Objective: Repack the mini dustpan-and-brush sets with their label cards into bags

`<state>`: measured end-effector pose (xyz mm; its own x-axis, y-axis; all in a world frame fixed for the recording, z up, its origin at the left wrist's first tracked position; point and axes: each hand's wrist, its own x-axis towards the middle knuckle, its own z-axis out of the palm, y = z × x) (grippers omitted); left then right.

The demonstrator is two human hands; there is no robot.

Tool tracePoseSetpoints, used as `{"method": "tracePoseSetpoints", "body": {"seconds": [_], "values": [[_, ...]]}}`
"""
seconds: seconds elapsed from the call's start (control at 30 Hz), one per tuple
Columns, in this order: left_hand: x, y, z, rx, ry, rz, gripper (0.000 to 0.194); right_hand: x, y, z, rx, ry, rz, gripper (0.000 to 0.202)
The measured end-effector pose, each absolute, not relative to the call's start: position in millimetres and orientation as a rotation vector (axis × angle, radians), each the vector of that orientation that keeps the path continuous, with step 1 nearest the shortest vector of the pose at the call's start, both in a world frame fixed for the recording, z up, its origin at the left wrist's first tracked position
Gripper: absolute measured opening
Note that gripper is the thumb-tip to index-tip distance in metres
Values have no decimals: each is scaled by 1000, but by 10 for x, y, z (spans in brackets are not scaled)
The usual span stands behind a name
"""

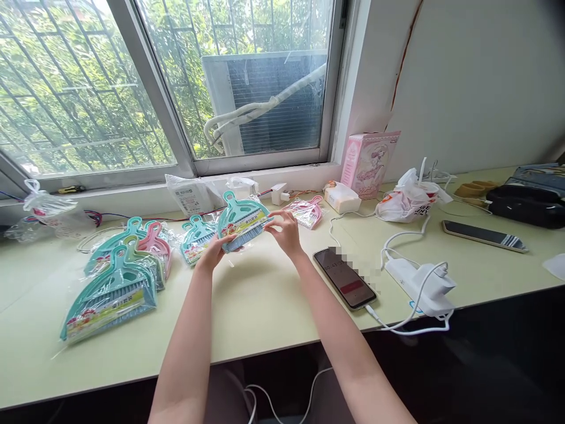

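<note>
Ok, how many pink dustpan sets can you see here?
2 visible: a pink set in the pile at left, and another pink set on the table, beyond the right hand. More may be hidden in the pile.

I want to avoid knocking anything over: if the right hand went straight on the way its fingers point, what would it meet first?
The held teal brush set, whose right edge the right hand grips. Past that, the teal set on the table seems next, though depth is unclear.
</note>
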<state>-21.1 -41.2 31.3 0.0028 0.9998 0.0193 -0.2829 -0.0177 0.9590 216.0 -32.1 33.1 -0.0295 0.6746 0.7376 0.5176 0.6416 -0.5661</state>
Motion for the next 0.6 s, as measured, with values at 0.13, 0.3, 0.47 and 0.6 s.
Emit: {"method": "tracePoseSetpoints", "body": {"seconds": [0.13, 0.3, 0.47, 0.6], "values": [[-255, -412, 276, 1128, 987, 1208, 58, 2162, -292, 326, -887, -1584, 337, 6], [-283, -408, 242, 1271, 1003, 1032, 69, 2179, -282, 320, -880, -1520, 419, 7], [-233, -444, 285, 1354, 1033, 997, 68, 2182, -305, 315, -987, -1542, 210, 9], [-186, -480, 339, 1390, 1068, 1013, 65, 2187, -333, 306, -986, -1685, -2, 17]]}}
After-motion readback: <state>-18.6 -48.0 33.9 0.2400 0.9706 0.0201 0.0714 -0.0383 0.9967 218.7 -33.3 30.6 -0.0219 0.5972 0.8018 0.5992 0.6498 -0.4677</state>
